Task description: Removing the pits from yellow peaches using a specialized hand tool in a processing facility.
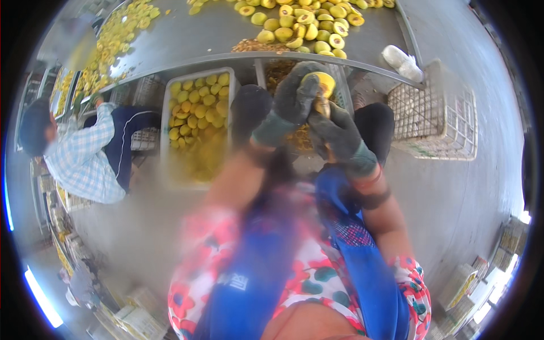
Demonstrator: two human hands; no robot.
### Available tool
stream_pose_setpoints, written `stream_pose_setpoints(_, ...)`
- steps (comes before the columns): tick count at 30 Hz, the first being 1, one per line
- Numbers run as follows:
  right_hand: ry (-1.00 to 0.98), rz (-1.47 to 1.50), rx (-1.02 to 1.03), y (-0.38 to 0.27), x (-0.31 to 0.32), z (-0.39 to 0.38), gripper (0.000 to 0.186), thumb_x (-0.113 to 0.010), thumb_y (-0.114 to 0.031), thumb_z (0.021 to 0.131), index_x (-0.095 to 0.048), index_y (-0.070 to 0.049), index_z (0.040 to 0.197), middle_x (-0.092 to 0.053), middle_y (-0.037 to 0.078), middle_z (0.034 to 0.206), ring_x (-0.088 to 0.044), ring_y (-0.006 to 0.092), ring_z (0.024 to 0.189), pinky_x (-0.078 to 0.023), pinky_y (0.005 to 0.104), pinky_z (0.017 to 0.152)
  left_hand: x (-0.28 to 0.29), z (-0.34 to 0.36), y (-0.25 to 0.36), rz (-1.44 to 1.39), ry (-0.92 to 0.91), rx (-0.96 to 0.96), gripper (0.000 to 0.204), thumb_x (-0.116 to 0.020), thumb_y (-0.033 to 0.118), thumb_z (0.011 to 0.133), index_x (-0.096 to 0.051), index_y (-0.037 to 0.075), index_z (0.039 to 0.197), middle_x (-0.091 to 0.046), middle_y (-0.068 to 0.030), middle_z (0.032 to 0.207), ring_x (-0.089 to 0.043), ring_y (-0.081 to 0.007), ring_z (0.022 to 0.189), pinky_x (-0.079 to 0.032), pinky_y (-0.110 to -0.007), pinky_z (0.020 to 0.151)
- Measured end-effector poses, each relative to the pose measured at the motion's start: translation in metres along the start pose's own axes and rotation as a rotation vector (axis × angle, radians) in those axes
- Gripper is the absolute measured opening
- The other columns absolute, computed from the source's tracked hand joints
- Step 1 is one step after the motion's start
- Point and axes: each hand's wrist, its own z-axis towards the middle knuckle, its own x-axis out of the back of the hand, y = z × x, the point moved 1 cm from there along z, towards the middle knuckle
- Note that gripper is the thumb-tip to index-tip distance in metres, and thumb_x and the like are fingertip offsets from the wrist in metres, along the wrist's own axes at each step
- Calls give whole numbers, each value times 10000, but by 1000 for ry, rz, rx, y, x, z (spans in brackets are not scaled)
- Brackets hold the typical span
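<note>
My left hand [293, 93], in a dark, green-cuffed glove, holds a yellow halved fruit [324, 81] up near the table's front rail. My gloved right hand [337, 133] is closed just below it on a small tool [322, 106], whose tip meets the fruit; its exact shape is partly hidden. Beneath my hands is a bin [297, 136] with brownish bits. To its left, a white crate [166, 130] holds many yellow fruits [195, 102]. On the metal table [198, 34] above lie piles of halved fruit [306, 25] and brown bits.
A co-worker in a checked shirt [79, 158] crouches at the left by the table. A white grid crate [436, 119] stands at the right, with a white bag [402, 62] beside the table's corner. Stacked boxes [462, 283] line the lower right rim.
</note>
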Motion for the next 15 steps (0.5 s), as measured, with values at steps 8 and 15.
stream_pose_setpoints(8,35,43,-205,-16,-4,-20,232,-549,-239,887,-483,-22,935,-437,1,565,-381,81,391,-314,200,369,-6,0,-9,-197,-168,1,240,-471,216,960,-588,12,1009,-600,-79,920,-555,-160,853,-461,-294,796)
stream_pose_setpoints(15,91,-56,-133,-1,-3,-14,265,-557,-277,878,-485,-24,915,-430,6,543,-370,94,377,-301,206,375,-6,-8,-30,-155,24,256,323,-472,296,964,-587,-6,948,-599,-71,828,-552,-125,754,-465,-273,690)
